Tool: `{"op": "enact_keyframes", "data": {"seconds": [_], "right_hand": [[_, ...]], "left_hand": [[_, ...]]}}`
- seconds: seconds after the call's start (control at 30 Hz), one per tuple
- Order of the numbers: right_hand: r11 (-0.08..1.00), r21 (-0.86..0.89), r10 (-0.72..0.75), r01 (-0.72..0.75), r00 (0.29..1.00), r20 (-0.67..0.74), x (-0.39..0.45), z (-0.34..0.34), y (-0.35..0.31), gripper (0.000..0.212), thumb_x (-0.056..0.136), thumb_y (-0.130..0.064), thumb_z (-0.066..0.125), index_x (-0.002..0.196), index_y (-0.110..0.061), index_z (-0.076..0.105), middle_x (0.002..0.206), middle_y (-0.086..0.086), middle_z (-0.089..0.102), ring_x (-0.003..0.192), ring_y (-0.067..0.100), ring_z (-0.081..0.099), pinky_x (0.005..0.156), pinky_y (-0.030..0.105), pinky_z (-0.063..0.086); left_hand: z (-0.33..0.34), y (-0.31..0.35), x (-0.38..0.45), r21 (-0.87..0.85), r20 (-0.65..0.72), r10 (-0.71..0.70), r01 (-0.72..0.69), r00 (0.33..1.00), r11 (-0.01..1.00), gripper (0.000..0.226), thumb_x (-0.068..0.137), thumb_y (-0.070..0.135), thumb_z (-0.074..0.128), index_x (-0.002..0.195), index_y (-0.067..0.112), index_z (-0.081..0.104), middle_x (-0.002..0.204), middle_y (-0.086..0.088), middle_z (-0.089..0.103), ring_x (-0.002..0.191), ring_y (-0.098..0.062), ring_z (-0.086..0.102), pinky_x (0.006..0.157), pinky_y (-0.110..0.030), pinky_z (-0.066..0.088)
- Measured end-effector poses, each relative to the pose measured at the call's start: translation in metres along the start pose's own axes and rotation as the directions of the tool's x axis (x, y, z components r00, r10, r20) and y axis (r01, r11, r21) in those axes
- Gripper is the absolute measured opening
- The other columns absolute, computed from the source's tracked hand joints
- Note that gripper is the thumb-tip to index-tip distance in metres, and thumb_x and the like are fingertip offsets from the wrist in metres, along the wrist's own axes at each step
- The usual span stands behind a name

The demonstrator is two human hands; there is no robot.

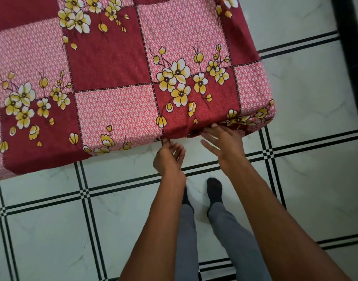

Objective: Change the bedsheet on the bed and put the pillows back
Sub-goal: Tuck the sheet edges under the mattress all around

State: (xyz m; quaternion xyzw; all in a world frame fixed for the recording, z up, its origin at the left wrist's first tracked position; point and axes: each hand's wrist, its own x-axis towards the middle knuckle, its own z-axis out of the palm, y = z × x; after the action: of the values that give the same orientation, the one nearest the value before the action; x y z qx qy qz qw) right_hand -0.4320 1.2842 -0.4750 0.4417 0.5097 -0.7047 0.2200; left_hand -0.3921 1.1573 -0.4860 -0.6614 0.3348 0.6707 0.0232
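Observation:
A red and pink checked bedsheet [117, 82] with yellow flowers lies spread flat over the bed and wraps its near right corner. My left hand [169, 157] is just below the sheet's near edge, fingertips pinching the hem. My right hand [222, 142] is beside it to the right, fingers straight and spread, fingertips touching the sheet's lower edge where it folds under the mattress. No pillows are in view.
White marble floor tiles [308, 94] with black stripe borders surround the bed. My legs in grey trousers and dark socks [214, 189] stand close to the bed's edge. A dark vertical frame [348, 33] runs along the upper right.

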Motion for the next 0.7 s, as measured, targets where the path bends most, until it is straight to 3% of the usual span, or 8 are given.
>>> {"op": "enact_keyframes", "data": {"seconds": [0.07, 0.17, 0.23, 0.3, 0.4, 0.5, 0.6, 0.7], "right_hand": [[1.000, -0.014, 0.011, -0.011, 0.999, -0.044, 0.005, -0.022, 0.001, 0.028, 0.100, -0.018, 0.067, 0.124, -0.005, 0.065, 0.111, 0.012, 0.076, 0.104, 0.025, 0.075, 0.089, 0.039, 0.062], [0.979, 0.118, 0.173, -0.167, 0.984, -0.035, 0.026, -0.048, 0.004, 0.044, 0.091, -0.026, 0.078, 0.130, -0.014, 0.060, 0.131, 0.009, 0.062, 0.122, 0.027, 0.060, 0.094, 0.042, 0.060], [0.955, 0.180, 0.246, -0.237, 0.969, -0.030, 0.049, -0.063, 0.006, 0.064, 0.087, -0.014, 0.080, 0.142, -0.018, 0.049, 0.132, 0.010, 0.048, 0.130, 0.030, 0.047, 0.100, 0.049, 0.056], [0.956, 0.186, 0.229, -0.225, 0.973, -0.001, 0.075, -0.074, 0.008, 0.080, 0.085, 0.001, 0.076, 0.151, -0.021, 0.036, 0.119, 0.009, 0.052, 0.125, 0.028, 0.050, 0.103, 0.053, 0.053], [0.981, 0.080, 0.163, -0.177, 0.973, 0.162, 0.108, -0.074, 0.001, 0.042, 0.088, 0.013, 0.063, 0.121, -0.013, 0.060, 0.105, 0.007, 0.069, 0.108, 0.025, 0.063, 0.099, 0.050, 0.055], [0.972, 0.064, 0.212, -0.225, 0.964, 0.163, 0.116, -0.081, -0.001, 0.026, 0.094, 0.006, 0.058, 0.110, -0.013, 0.065, 0.106, 0.007, 0.073, 0.106, 0.025, 0.068, 0.094, 0.043, 0.058], [0.972, -0.019, 0.236, -0.235, 0.969, 0.077, 0.096, -0.099, -0.001, 0.018, 0.101, -0.003, 0.049, 0.104, -0.013, 0.064, 0.099, 0.006, 0.071, 0.097, 0.022, 0.070, 0.088, 0.037, 0.059], [0.975, -0.077, 0.219, -0.207, 0.952, 0.212, 0.069, -0.104, -0.018, 0.018, 0.101, -0.007, 0.053, 0.108, -0.014, 0.068, 0.102, 0.004, 0.076, 0.099, 0.022, 0.071, 0.091, 0.038, 0.059]], "left_hand": [[-0.002, -0.011, -0.002, 0.049, 0.061, -0.039, 0.036, 0.997, 0.998, 0.016, 0.095, 0.012, 0.067, 0.107, 0.001, 0.071, 0.093, -0.014, 0.076, 0.084, -0.024, 0.074, 0.074, -0.030, 0.063], [0.020, -0.036, 0.004, 0.146, 0.201, -0.031, 0.002, 0.979, 0.989, 0.022, 0.093, 0.000, 0.063, 0.112, 0.007, 0.070, 0.111, -0.011, 0.073, 0.105, -0.022, 0.069, 0.091, -0.032, 0.059], [0.038, -0.050, 0.007, 0.188, 0.277, -0.026, -0.028, 0.960, 0.982, 0.040, 0.089, -0.006, 0.062, 0.124, 0.011, 0.066, 0.123, -0.007, 0.071, 0.117, -0.019, 0.065, 0.106, -0.037, 0.052], [0.055, -0.056, 0.008, 0.212, 0.324, -0.029, -0.043, 0.946, 0.976, 0.058, 0.084, -0.009, 0.066, 0.137, 0.013, 0.059, 0.132, -0.006, 0.068, 0.123, -0.017, 0.062, 0.113, -0.040, 0.044], [0.074, -0.059, 0.019, 0.206, 0.338, 0.048, -0.124, 0.940, 0.971, 0.061, 0.081, -0.013, 0.067, 0.137, 0.009, 0.058, 0.130, -0.007, 0.070, 0.115, -0.016, 0.066, 0.101, -0.031, 0.050], [0.073, -0.073, 0.017, 0.274, 0.252, 0.132, -0.202, 0.959, 0.940, 0.028, 0.087, 0.008, 0.078, 0.112, 0.016, 0.070, 0.104, 0.006, 0.075, 0.097, -0.013, 0.071, 0.077, -0.020, 0.054], [0.061, -0.098, 0.003, 0.314, 0.109, 0.264, -0.285, 0.958, 0.906, 0.008, 0.088, 0.031, 0.081, 0.087, 0.025, 0.075, 0.087, 0.010, 0.077, 0.097, -0.017, 0.070, 0.086, -0.027, 0.053], [0.072, -0.117, -0.019, 0.386, 0.037, 0.408, -0.389, 0.912, 0.836, 0.012, 0.095, 0.024, 0.071, 0.105, 0.018, 0.073, 0.096, 0.001, 0.076, 0.098, -0.023, 0.070, 0.093, -0.039, 0.057]]}}
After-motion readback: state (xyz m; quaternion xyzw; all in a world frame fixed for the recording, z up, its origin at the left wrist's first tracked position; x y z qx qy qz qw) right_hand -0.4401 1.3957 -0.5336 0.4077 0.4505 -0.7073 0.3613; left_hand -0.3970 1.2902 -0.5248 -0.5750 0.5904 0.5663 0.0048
